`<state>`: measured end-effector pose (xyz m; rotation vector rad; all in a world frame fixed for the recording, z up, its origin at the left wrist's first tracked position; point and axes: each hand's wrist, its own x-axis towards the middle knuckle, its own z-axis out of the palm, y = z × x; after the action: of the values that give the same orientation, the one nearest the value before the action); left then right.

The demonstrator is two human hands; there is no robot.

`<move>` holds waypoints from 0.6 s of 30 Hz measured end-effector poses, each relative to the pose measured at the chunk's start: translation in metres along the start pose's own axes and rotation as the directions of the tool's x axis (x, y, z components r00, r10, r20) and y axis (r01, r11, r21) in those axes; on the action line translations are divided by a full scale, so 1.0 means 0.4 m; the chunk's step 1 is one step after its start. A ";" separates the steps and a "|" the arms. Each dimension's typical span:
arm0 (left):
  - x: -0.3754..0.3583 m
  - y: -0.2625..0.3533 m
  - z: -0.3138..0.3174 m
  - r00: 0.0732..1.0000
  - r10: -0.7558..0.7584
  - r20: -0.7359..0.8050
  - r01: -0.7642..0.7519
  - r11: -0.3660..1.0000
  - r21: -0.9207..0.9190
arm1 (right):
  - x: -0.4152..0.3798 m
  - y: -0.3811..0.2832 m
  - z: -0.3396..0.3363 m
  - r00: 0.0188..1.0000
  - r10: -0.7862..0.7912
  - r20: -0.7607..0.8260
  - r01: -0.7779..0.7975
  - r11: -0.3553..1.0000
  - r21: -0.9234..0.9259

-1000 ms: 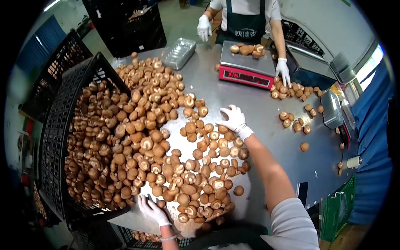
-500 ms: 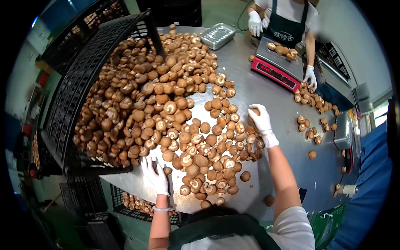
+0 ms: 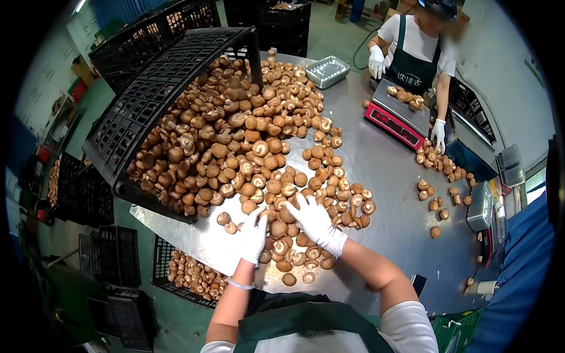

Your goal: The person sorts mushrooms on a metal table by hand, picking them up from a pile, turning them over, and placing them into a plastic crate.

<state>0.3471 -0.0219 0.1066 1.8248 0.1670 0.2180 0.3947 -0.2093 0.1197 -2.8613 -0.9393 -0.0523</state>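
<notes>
Both of my hands wear white gloves and work among the brown mushrooms (image 3: 282,247) in front of me. My left hand (image 3: 254,236) lies at the near left side of this group, fingers stretched out, their tips beside mushrooms. Just to its right, my right hand (image 3: 318,225) reaches in from the right with its fingers curled over a large brown mushroom (image 3: 286,214). Part of that mushroom's edge is hidden by the fingers. Loose mushrooms (image 3: 223,219) lie left of my left hand. Beyond, a big heap of mushrooms (image 3: 206,141) spills from a tipped black crate (image 3: 170,70).
Across the metal table (image 3: 376,235), a co-worker stands behind a red scale (image 3: 395,120) with mushrooms on it. A clear plastic tray (image 3: 327,72) sits at the far edge. Below the left edge is a black crate of mushrooms (image 3: 197,276). More mushrooms (image 3: 441,162) lie at right.
My right hand has come left and nearer, from the group's right edge into its middle. My left hand has shifted right to the mushrooms. The camera view has also shifted.
</notes>
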 end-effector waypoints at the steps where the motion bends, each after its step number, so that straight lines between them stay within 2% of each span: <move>1: -0.006 -0.003 -0.018 0.989 -0.141 0.035 0.145 0.981 -0.127 | 0.012 0.000 -0.007 0.999 0.037 -0.006 -0.037 0.998 -0.047; 2: -0.013 -0.019 -0.031 0.973 -0.223 0.064 0.232 0.929 -0.288 | 0.014 0.010 -0.028 0.998 0.052 0.023 -0.053 0.997 0.056; 3: -0.021 -0.041 -0.042 0.948 -0.298 0.107 0.315 0.843 -0.436 | 0.015 0.021 -0.029 0.999 0.044 -0.013 -0.043 0.995 0.095; 4: -0.026 -0.050 -0.053 0.926 -0.359 0.117 0.371 0.804 -0.465 | 0.017 0.029 -0.027 0.998 0.048 -0.034 -0.043 0.991 0.127; 7: -0.055 -0.074 -0.091 0.920 -0.382 0.088 0.368 0.764 -0.530 | 0.013 0.055 -0.009 0.995 0.036 -0.091 -0.022 0.989 0.146; 9: -0.092 -0.046 -0.139 0.911 -0.407 0.063 0.359 0.709 -0.606 | 0.007 0.060 -0.018 0.989 0.084 -0.125 -0.059 0.980 0.189; 11: -0.138 -0.019 -0.233 0.921 -0.378 -0.099 0.289 0.830 -0.478 | -0.009 0.038 -0.061 0.988 0.113 -0.108 -0.088 0.973 0.214; 13: -0.191 -0.097 -0.363 0.882 -0.378 -0.280 0.255 0.884 -0.392 | -0.031 0.010 -0.071 0.978 -0.007 -0.211 0.043 0.985 0.169; 14: -0.231 -0.171 -0.430 0.872 -0.235 -0.429 0.252 0.968 -0.019 | -0.036 -0.010 -0.061 0.980 -0.089 -0.178 0.118 0.981 0.157; 15: -0.265 -0.225 -0.472 0.865 -0.044 -0.500 0.256 0.896 0.364 | -0.036 -0.044 -0.078 0.979 -0.161 -0.121 0.177 0.975 0.135; 16: -0.289 -0.218 -0.487 0.870 0.059 -0.489 0.259 0.791 0.555 | -0.027 -0.066 -0.068 0.979 -0.195 -0.066 0.201 0.975 0.098; 17: -0.302 -0.201 -0.498 0.876 0.157 -0.456 0.257 0.649 0.716 | -0.018 -0.083 -0.053 0.974 -0.226 -0.008 0.226 0.972 0.058; 18: -0.306 -0.190 -0.490 0.872 0.153 -0.465 0.248 0.682 0.688 | -0.007 -0.092 -0.016 0.974 -0.227 0.018 0.227 0.974 -0.010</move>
<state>0.1819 0.1539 0.0755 2.5392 0.7648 0.6592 0.3707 -0.1825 0.1298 -2.7544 -1.2701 -0.0570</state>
